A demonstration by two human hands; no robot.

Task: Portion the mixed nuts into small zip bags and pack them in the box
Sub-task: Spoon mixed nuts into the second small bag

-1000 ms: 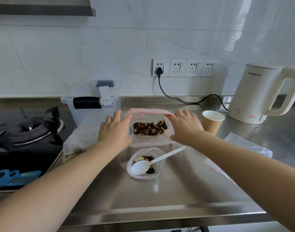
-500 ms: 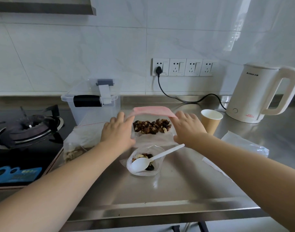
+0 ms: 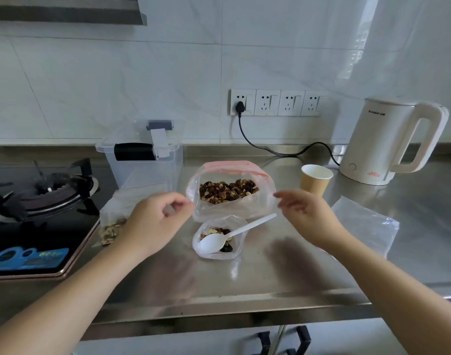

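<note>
Hands hover either side of the big bag of mixed nuts [image 3: 229, 192] standing open mid-worktop, left hand [image 3: 155, 221] and right hand [image 3: 306, 213] loosely curled and gripping nothing, so that floppy, slippery film looks best pinched at its pink zip rim.

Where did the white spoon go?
The white spoon lies in the small open bag of nuts at the counter's middle, just in front of the big bag of nuts, between the two hands.
</note>
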